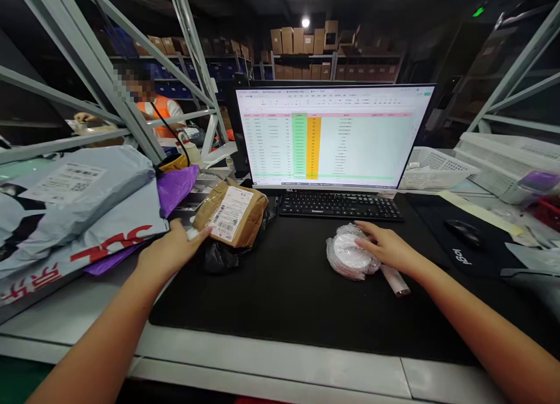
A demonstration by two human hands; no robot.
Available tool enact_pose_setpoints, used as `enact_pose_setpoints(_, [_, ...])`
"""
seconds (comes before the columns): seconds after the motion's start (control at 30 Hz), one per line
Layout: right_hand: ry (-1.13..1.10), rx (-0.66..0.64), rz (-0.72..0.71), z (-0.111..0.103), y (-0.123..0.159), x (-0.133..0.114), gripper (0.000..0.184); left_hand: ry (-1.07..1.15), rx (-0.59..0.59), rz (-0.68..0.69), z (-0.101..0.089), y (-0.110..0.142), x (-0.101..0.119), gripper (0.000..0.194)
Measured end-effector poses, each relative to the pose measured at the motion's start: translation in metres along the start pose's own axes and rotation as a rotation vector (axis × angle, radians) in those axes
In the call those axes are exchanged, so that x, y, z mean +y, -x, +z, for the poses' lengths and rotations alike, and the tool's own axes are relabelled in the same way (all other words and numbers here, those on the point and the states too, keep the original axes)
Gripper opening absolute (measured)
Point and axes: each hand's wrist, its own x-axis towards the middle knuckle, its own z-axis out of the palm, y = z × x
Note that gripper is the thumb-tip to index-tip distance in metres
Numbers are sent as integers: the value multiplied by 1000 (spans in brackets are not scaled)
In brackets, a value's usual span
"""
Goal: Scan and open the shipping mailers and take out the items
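My left hand [172, 246] is at the lower left corner of a brown taped parcel [251, 217] with a white label. Its thumb touches the parcel's edge, and the other fingers are partly hidden. The parcel leans tilted on a crumpled black plastic bag [220, 258]. On the black desk mat, my right hand [382, 246] grips the right side of a round white item in bubble wrap [350, 255], thumb and fingers on its edge. A short rolled clear wrapper [396, 280] lies just below that hand.
Large grey mailing bags [87, 217] and a purple bag [177, 188] crowd the left. A monitor [350, 141] and keyboard [341, 206] stand behind the mat. To the right are a mouse [464, 234] and white baskets [437, 169]. A person in an orange vest [161, 108] works beyond the frame.
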Motion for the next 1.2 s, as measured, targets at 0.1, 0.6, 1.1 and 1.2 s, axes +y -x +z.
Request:
enact_pose_setpoints(0.1, [86, -138, -187, 7, 5, -6, 107, -94, 220, 56, -7, 16, 16, 112])
enact_pose_setpoints(0.6, [-172, -27, -480, 31, 1, -68, 62, 1013, -574, 510, 98, 106, 164, 84])
enact_pose_setpoints(1.1, [-438, 442, -273, 62, 15, -86, 31, 1707, -587, -4, 104, 118, 177, 62])
enact_pose_setpoints(1.2, [-452, 388, -186, 62, 16, -82, 22, 1760, -401, -76, 103, 108, 172, 62])
